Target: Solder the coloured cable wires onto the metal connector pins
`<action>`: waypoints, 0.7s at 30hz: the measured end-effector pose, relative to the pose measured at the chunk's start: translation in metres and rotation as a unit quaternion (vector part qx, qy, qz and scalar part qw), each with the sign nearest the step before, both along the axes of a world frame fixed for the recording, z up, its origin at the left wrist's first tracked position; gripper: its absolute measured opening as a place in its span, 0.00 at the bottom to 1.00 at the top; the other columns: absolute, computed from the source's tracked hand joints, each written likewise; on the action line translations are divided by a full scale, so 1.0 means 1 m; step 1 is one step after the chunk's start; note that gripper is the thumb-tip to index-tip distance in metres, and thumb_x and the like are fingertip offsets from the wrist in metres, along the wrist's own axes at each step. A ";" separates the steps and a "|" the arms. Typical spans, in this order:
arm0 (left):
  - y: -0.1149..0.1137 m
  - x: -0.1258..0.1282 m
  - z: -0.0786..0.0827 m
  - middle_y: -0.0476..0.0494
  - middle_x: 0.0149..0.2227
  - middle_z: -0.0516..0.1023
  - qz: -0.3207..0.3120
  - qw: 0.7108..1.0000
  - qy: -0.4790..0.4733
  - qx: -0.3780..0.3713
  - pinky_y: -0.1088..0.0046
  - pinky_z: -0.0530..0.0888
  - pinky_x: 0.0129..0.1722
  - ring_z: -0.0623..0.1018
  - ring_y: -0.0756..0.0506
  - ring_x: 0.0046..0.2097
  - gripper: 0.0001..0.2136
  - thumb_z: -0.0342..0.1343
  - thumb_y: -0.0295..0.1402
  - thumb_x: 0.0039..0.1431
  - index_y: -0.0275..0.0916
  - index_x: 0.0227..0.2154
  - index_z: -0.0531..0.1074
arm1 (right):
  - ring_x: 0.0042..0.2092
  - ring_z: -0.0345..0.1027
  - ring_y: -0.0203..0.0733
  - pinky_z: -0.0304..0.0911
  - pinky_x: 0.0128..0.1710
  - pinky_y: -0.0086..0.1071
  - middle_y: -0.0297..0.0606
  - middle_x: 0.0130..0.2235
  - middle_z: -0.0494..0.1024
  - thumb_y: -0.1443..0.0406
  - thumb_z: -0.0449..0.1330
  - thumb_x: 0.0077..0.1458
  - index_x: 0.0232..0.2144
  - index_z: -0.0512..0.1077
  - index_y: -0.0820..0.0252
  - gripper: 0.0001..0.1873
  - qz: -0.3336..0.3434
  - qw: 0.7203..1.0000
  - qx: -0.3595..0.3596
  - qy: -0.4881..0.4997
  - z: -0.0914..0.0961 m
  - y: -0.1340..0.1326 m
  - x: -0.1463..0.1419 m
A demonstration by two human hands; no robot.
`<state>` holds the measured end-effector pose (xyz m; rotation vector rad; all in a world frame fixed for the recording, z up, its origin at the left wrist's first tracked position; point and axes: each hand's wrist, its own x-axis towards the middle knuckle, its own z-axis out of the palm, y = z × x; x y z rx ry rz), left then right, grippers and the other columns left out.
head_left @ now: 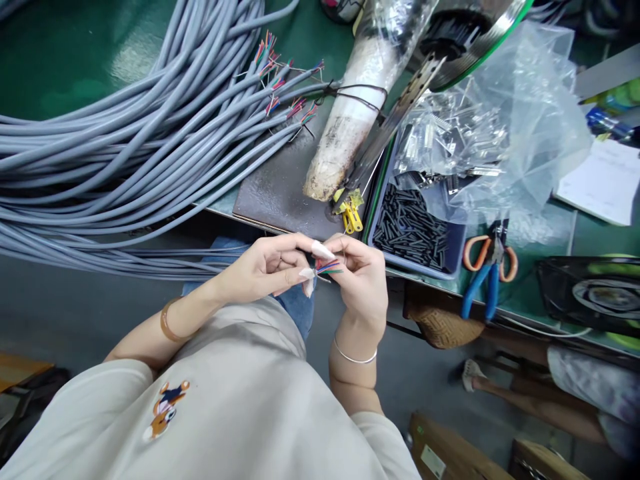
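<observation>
My left hand is closed around the end of a cable, with white covers on its fingertips. From that end fan out thin coloured wires, among them red, blue and green ones. My right hand pinches at these wires between thumb and forefinger, close against the left fingertips. Several grey cables run in from the left toward my left hand; which one I hold is hidden by the fingers. Just beyond the hands, at the bench edge, lies a yellow clip-like piece.
A big bundle of grey cables with stripped ends covers the bench at left. A wrapped roll and metal bar stand ahead. A bin of black sleeves, a plastic bag, pliers and a fan are at right. Another person's leg shows.
</observation>
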<state>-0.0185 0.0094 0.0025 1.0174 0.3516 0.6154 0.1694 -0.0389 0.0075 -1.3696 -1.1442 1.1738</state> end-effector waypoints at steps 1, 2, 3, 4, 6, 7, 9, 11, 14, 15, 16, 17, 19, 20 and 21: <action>-0.001 0.000 0.001 0.46 0.29 0.81 0.000 1.000 0.002 0.013 0.80 0.69 0.25 0.71 0.56 0.23 0.10 0.61 0.36 0.67 0.35 0.46 0.76 | 0.21 0.54 0.26 0.47 0.18 0.25 0.30 0.27 0.76 0.59 0.72 0.51 0.27 0.80 0.56 0.09 0.013 1.000 -0.006 0.001 0.000 0.000 0.001; -0.002 0.000 0.002 0.46 0.29 0.80 0.008 1.000 0.007 0.025 0.80 0.71 0.27 0.72 0.55 0.24 0.10 0.61 0.36 0.67 0.35 0.44 0.78 | 0.21 0.54 0.26 0.47 0.18 0.25 0.30 0.28 0.76 0.58 0.73 0.51 0.27 0.80 0.56 0.09 0.016 1.000 -0.008 -0.005 -0.001 0.000 0.001; -0.002 0.001 0.003 0.46 0.29 0.80 0.022 0.999 0.014 0.037 0.79 0.72 0.29 0.74 0.55 0.25 0.10 0.61 0.37 0.67 0.35 0.43 0.79 | 0.21 0.55 0.27 0.48 0.18 0.25 0.30 0.28 0.77 0.58 0.72 0.51 0.28 0.81 0.56 0.09 0.006 1.000 -0.005 -0.018 -0.001 0.000 0.001; -0.003 0.002 0.003 0.46 0.28 0.79 0.039 0.998 0.020 0.048 0.78 0.73 0.30 0.75 0.54 0.27 0.10 0.61 0.37 0.67 0.35 0.43 0.79 | 0.22 0.57 0.27 0.50 0.19 0.25 0.31 0.28 0.78 0.58 0.72 0.52 0.29 0.81 0.56 0.09 -0.019 0.999 0.004 -0.037 -0.001 -0.001 0.001; -0.005 0.003 0.003 0.47 0.28 0.79 0.075 0.994 0.033 0.073 0.79 0.74 0.31 0.76 0.53 0.28 0.10 0.60 0.36 0.68 0.34 0.43 0.78 | 0.24 0.63 0.30 0.56 0.21 0.26 0.31 0.28 0.79 0.58 0.69 0.56 0.32 0.82 0.56 0.08 -0.102 0.991 0.042 -0.080 -0.001 -0.004 -0.001; -0.005 0.004 0.003 0.47 0.28 0.79 0.091 0.991 0.039 0.086 0.79 0.75 0.31 0.77 0.53 0.28 0.09 0.60 0.35 0.68 0.34 0.43 0.77 | 0.24 0.66 0.31 0.58 0.22 0.26 0.31 0.27 0.79 0.57 0.68 0.58 0.33 0.82 0.55 0.09 -0.147 0.982 0.069 -0.101 0.000 -0.005 -0.002; -0.006 0.005 0.001 0.46 0.30 0.80 0.120 0.985 0.056 0.113 0.80 0.76 0.32 0.78 0.53 0.30 0.08 0.59 0.34 0.68 0.34 0.43 0.76 | 0.24 0.67 0.32 0.59 0.23 0.27 0.30 0.24 0.76 0.56 0.66 0.61 0.34 0.82 0.55 0.10 -0.212 0.961 0.122 -0.132 0.002 -0.010 -0.005; -0.007 0.007 -0.001 0.44 0.33 0.83 0.156 0.972 0.083 0.153 0.80 0.77 0.35 0.81 0.52 0.33 0.07 0.60 0.33 0.67 0.34 0.41 0.77 | 0.22 0.65 0.32 0.57 0.22 0.28 0.28 0.22 0.74 0.55 0.64 0.64 0.34 0.82 0.55 0.12 -0.239 0.945 0.164 -0.150 0.006 -0.015 -0.007; -0.009 0.009 -0.004 0.42 0.36 0.85 0.230 0.930 0.150 0.245 0.79 0.78 0.36 0.82 0.50 0.35 0.06 0.60 0.33 0.66 0.35 0.40 0.78 | 0.23 0.66 0.32 0.58 0.23 0.29 0.29 0.23 0.75 0.56 0.62 0.66 0.37 0.82 0.53 0.12 -0.241 0.936 0.184 -0.177 0.011 -0.021 -0.010; -0.009 0.010 -0.005 0.42 0.36 0.85 0.254 0.911 0.171 0.278 0.78 0.77 0.34 0.82 0.50 0.34 0.06 0.60 0.33 0.67 0.35 0.40 0.78 | 0.24 0.67 0.33 0.58 0.24 0.30 0.30 0.23 0.76 0.57 0.62 0.66 0.37 0.82 0.53 0.11 -0.234 0.937 0.175 -0.193 0.013 -0.023 -0.010; -0.010 0.010 -0.006 0.43 0.35 0.85 0.274 0.892 0.186 0.308 0.78 0.76 0.33 0.81 0.50 0.33 0.06 0.59 0.33 0.67 0.36 0.39 0.79 | 0.25 0.68 0.34 0.58 0.25 0.31 0.31 0.24 0.77 0.57 0.62 0.66 0.36 0.82 0.54 0.11 -0.221 0.939 0.158 -0.209 0.014 -0.024 -0.011; -0.010 0.011 -0.007 0.43 0.35 0.86 0.290 0.875 0.194 0.334 0.78 0.76 0.32 0.81 0.50 0.32 0.06 0.59 0.33 0.67 0.36 0.39 0.79 | 0.26 0.68 0.34 0.58 0.25 0.31 0.32 0.26 0.77 0.57 0.63 0.66 0.35 0.82 0.54 0.11 -0.203 0.943 0.138 -0.223 0.014 -0.025 -0.010; -0.011 0.012 -0.009 0.43 0.36 0.86 0.305 0.852 0.196 0.379 0.77 0.77 0.34 0.82 0.50 0.33 0.06 0.58 0.32 0.68 0.37 0.39 0.79 | 0.26 0.65 0.34 0.56 0.25 0.32 0.34 0.28 0.79 0.58 0.64 0.64 0.34 0.82 0.55 0.10 -0.162 0.953 0.100 -0.236 0.014 -0.025 -0.010; -0.011 0.013 -0.011 0.43 0.36 0.87 0.307 0.843 0.195 0.397 0.76 0.78 0.36 0.83 0.49 0.35 0.05 0.58 0.31 0.68 0.38 0.39 0.79 | 0.25 0.62 0.33 0.54 0.24 0.32 0.34 0.30 0.79 0.59 0.65 0.63 0.34 0.81 0.55 0.09 -0.142 0.958 0.087 -0.233 0.014 -0.024 -0.009; -0.011 0.013 -0.012 0.43 0.37 0.87 0.305 0.836 0.194 0.412 0.75 0.78 0.39 0.84 0.49 0.36 0.05 0.57 0.30 0.68 0.38 0.39 0.79 | 0.24 0.58 0.31 0.52 0.23 0.32 0.34 0.31 0.79 0.59 0.66 0.62 0.35 0.81 0.56 0.07 -0.126 0.963 0.076 -0.227 0.014 -0.023 -0.008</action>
